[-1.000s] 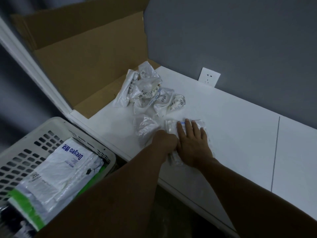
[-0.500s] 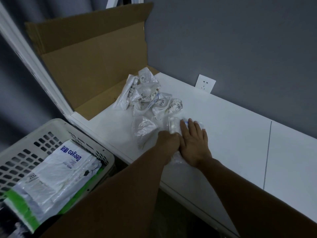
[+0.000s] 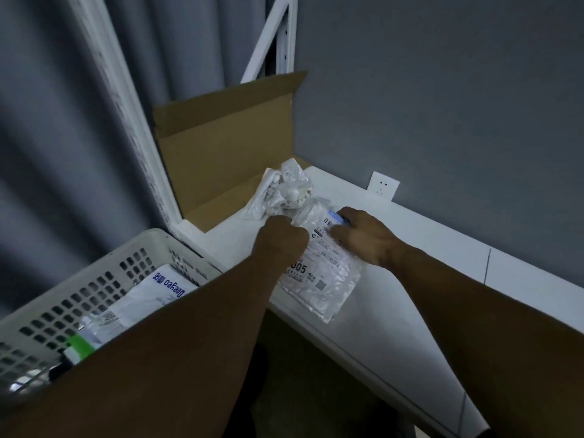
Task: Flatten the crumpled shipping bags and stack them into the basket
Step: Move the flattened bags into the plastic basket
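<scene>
The left hand [image 3: 282, 240] closes its grip on the upper left edge of a translucent white plastic shipping bag with a printed label [image 3: 322, 279], fingers curled under and hidden by the back of the hand. The right hand [image 3: 363, 240] pinches the opposite upper corner beside the label's blue strip. Both hold the same short end. From this grip the bag's long axis runs back toward the person, its free end reaching the near edge of the white table [image 3: 426, 263]; whether that end rests on the surface I cannot tell. The bag looks mostly spread out, still wrinkled and a little puffed. The white perforated plastic basket [image 3: 104, 257] sits to the left of the grip, nearer the person and lower than the table. The left hand is the closer one, so the carry probably swings left and down. Flattened white bags [image 3: 158, 292] already lie inside it. Just beyond the grip waits a pile of crumpled clear bags [image 3: 284, 191].
</scene>
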{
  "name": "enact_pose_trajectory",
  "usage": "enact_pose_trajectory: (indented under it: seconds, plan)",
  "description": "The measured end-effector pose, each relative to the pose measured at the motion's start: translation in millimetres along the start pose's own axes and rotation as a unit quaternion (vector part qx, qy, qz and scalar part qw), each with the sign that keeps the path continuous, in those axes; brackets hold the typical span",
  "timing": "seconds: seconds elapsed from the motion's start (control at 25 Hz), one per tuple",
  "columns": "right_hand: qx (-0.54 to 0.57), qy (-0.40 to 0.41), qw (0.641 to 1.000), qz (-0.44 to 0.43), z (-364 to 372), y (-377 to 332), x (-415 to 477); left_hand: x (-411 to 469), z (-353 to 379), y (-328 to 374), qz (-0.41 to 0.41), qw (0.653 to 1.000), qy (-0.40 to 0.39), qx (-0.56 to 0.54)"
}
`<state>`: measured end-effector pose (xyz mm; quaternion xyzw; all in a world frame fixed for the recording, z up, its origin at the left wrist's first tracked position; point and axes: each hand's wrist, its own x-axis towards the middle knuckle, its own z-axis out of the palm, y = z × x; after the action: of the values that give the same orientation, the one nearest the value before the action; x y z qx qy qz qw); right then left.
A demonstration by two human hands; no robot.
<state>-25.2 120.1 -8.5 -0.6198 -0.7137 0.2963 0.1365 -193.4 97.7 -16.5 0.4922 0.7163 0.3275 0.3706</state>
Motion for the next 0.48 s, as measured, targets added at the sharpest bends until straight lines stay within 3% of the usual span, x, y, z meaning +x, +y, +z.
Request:
enact_pose_trajectory:
  seconds: [0.24,0.36,0.48]
  plan:
    - [0.147,-0.024,0.988,-0.029,19.5,-91.3,11.5,12.3,-103.4,-25.6,-0.043,0.997,0.059,-0.020]
    - [0.211,-0.039,0.976,-0.028,53.4,-132.3,29.9,20.6,-160.5,-64.5,-0.107,0.980,0.116,-0.121]
    - [0.283,-0.055,0.958,-0.014,98.2,-166.6,51.0,18.4,-196.8,-110.9,-0.182,0.918,0.146,-0.322]
